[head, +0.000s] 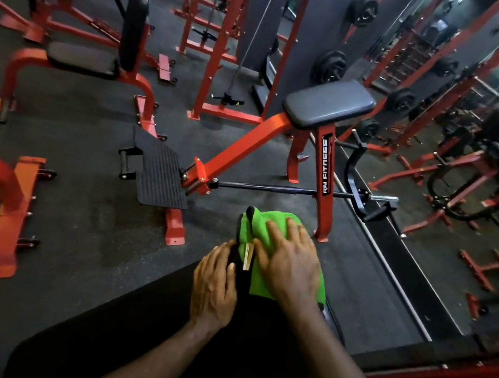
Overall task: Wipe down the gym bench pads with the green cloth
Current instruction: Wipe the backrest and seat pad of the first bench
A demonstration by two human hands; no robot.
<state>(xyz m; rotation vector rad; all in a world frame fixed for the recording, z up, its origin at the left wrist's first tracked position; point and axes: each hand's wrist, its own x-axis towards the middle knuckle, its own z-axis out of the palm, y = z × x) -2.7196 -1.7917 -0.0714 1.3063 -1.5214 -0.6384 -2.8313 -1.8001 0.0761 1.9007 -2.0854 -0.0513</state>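
The right hand [286, 265] lies spread flat on the green cloth [268, 244], pressing it onto the far end of the black bench pad [155, 321], while the left hand [215, 284] rests open-fingered against the pad's left edge, a red T-bar row machine [325, 174] standing beyond.

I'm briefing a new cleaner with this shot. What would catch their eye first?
The bright green cloth at bottom centre, pressed flat under the right hand on a black bench pad. The left hand rests on the pad's edge beside it. Behind stands a red frame carrying a grey pad, centre right.
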